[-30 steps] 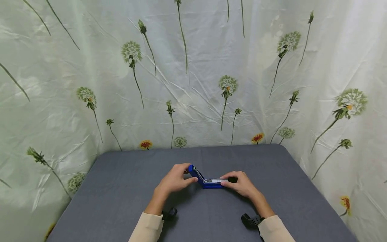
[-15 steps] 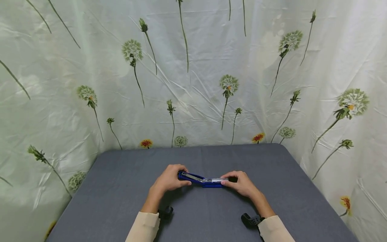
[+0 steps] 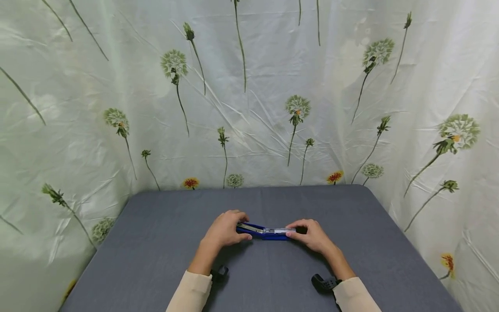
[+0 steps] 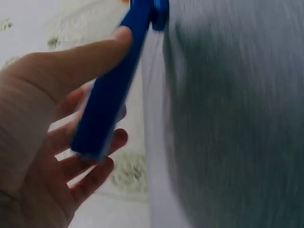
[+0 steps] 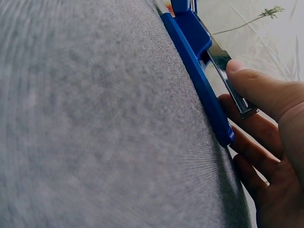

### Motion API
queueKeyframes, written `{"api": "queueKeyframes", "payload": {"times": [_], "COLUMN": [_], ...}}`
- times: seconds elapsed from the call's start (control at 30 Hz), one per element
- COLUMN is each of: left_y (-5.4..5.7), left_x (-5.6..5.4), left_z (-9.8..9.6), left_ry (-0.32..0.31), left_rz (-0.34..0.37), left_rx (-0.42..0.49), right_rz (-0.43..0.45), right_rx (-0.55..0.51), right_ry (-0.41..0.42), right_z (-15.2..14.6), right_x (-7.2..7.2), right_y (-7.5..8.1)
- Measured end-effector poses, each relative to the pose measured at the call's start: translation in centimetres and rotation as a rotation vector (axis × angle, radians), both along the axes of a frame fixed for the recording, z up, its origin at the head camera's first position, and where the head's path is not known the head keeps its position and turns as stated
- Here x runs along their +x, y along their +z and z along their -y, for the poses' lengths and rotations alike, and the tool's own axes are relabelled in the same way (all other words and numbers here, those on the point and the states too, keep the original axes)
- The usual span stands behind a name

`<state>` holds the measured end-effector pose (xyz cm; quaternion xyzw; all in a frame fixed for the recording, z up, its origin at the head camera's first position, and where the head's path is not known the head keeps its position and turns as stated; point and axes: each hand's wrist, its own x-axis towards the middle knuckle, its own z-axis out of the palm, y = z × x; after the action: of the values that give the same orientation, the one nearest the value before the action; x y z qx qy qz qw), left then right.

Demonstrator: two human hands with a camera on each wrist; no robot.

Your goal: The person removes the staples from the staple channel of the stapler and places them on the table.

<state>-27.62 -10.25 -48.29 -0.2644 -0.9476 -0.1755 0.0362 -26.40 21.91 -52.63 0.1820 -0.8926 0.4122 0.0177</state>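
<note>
A blue stapler [image 3: 275,237] lies on the grey table, its top cover swung far back to the left so that it slopes up only a little. My left hand [image 3: 225,229] pinches that cover between thumb and fingers. The cover's smooth blue outside [image 4: 107,104] fills the grip in the left wrist view. On the other side, my right hand [image 3: 312,236] holds the end of the metal staple magazine [image 5: 235,92], thumb on top of it and fingers beneath. Below the magazine, the blue base [image 5: 202,90] rests along the cloth.
Grey cloth covers the table [image 3: 163,260]. A pale curtain [image 3: 249,130] printed with dandelions hangs behind it and along both sides. Each wrist carries a black camera mount, such as the right one [image 3: 324,284].
The stapler's cover has swung down to the left from a steep angle to nearly flat, with my left hand on it. That hand then shifted slightly right. My right hand stays in place.
</note>
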Motion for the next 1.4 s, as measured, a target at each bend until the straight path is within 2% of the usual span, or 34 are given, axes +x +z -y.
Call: {"api": "queueKeyframes", "payload": {"times": [0.2, 0.3, 0.47, 0.67, 0.9, 1.2, 1.4], "left_y": [-0.1, -0.4, -1.0, -1.4, -1.4, -0.9, -1.2], "left_x": [0.8, 1.1, 1.4, 1.5, 1.3, 1.8, 1.9], "left_z": [-3.2, -4.4, -5.7, -6.3, -6.9, -8.2, -8.5], "left_ry": [-0.036, -0.058, -0.083, -0.095, -0.057, -0.018, 0.003], "left_rz": [-0.158, -0.196, -0.199, -0.214, -0.192, -0.171, -0.147], "left_rx": [0.006, 0.026, 0.035, 0.025, -0.005, -0.077, -0.03], "right_rz": [-0.002, -0.007, -0.012, -0.007, -0.006, -0.014, -0.014], "right_rx": [-0.001, -0.01, -0.018, -0.02, -0.023, -0.02, -0.026], "right_ry": [0.003, 0.01, 0.014, 0.018, 0.015, 0.011, 0.018], "right_z": [0.0, 0.0, 0.0, 0.1, -0.1, -0.2, -0.1], "right_x": [0.0, 0.0, 0.1, 0.0, 0.0, 0.0, -0.1], "right_y": [-0.2, -0.3, -0.3, -0.3, -0.3, -0.3, -0.4]}}
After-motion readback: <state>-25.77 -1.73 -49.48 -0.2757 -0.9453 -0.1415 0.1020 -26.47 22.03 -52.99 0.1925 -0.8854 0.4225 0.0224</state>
